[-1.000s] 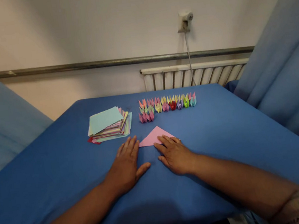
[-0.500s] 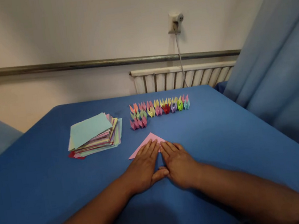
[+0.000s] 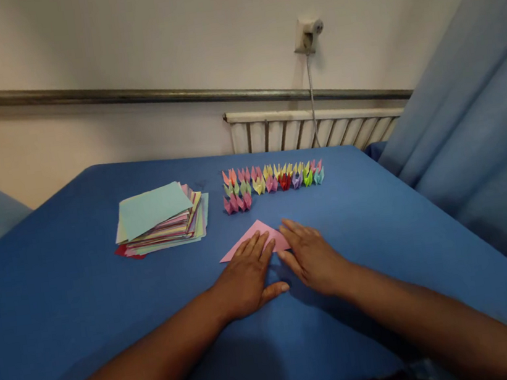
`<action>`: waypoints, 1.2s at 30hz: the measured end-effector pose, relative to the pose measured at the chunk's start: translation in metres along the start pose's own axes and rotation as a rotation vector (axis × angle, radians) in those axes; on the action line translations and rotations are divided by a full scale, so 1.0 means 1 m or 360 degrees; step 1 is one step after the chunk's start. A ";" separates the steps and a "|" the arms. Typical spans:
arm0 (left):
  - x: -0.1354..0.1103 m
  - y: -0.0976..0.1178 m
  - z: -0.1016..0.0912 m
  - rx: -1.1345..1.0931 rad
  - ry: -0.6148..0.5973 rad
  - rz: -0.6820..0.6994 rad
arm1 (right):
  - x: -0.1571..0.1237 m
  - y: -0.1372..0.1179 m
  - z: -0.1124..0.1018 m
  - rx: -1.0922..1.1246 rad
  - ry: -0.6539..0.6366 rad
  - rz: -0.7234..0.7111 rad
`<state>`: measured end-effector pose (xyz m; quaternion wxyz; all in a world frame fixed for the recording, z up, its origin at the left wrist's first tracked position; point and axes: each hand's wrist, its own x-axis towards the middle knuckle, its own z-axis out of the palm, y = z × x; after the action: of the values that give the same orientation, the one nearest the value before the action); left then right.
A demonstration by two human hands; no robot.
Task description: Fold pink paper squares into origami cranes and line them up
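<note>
A sheet of pink paper (image 3: 259, 230), folded into a triangle, lies on the blue table with its point facing away from me. My left hand (image 3: 244, 273) rests flat on its left and middle part, fingers stretched out and thumb spread to the right. At the triangle's right corner is my right hand (image 3: 312, 256), its fingers extended and its thumb apart, near the lower edge. That corner is partly hidden under the right hand. Nothing is gripped in either hand.
Left of the paper stands a stack of coloured paper sheets (image 3: 156, 212), light blue on top. Several small folded paper cranes (image 3: 271, 183) stand in rows beyond the triangle. A radiator (image 3: 283, 133) and wall socket (image 3: 307, 36) are behind the table (image 3: 379, 223); a blue curtain (image 3: 472, 111) hangs at right.
My right hand has slid right, away from my left hand, toward the triangle's right corner. My left hand stays pressed on the paper. The camera view has tilted slightly.
</note>
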<state>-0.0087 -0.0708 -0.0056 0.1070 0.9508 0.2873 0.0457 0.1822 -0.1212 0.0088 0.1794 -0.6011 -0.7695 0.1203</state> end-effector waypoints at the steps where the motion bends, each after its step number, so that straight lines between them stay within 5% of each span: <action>1: 0.000 0.000 0.000 -0.0015 0.0010 0.0018 | 0.012 -0.006 0.004 0.0169 -0.0008 -0.0109; 4: 0.000 -0.003 -0.003 -0.0062 0.0008 0.0062 | 0.040 -0.018 0.025 0.0458 0.0028 -0.0201; 8: -0.003 -0.010 -0.007 -0.0037 -0.0052 -0.0079 | 0.050 -0.013 0.043 0.0325 -0.0044 -0.0221; 13: -0.006 -0.023 -0.010 0.0043 -0.0131 -0.0251 | 0.043 -0.005 0.040 -0.0016 -0.0162 -0.0152; 18: -0.007 -0.026 -0.008 0.0122 -0.0001 -0.0443 | 0.045 -0.007 0.039 -0.0153 -0.0177 -0.0104; 24: -0.008 0.006 -0.004 -0.0169 0.0012 -0.0043 | 0.043 -0.007 0.036 -0.0221 -0.0288 -0.0150; 36: -0.011 -0.005 -0.012 -0.0074 -0.0135 -0.0380 | 0.046 -0.002 0.036 -0.0207 -0.0215 -0.0103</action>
<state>-0.0223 -0.0702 0.0043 0.1457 0.9081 0.3926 -0.0010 0.1552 -0.0763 -0.0170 0.0915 -0.5769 -0.8049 0.1047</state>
